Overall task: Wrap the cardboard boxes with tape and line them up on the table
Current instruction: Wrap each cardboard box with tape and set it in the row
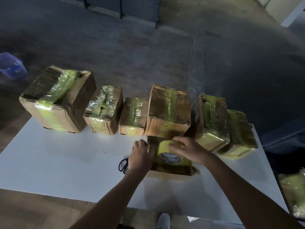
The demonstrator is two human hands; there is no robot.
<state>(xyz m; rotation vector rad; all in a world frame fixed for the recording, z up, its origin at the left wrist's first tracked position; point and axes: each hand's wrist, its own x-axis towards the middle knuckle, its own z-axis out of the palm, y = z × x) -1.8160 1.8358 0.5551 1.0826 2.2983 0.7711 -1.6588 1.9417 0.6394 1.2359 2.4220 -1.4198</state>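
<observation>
Right grip [188,150] curls over the yellow tape roll [171,156], which stands on the cardboard box [173,171] directly beneath. Left grip [142,156] clasps that box's left edge, hiding much of it. Scissors [123,165] lie half hidden behind the left wrist. Six taped boxes [168,111] line the desk [66,162] just beyond.

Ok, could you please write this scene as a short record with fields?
table: white, carries everything below
row: six taped boxes along the far edge
box: in front of the row, under both grips
tape: yellow roll, on top of the box
right grip: holds the tape
left grip: holds the box at its left side
scissors: flat on the table, left of the left grip
</observation>
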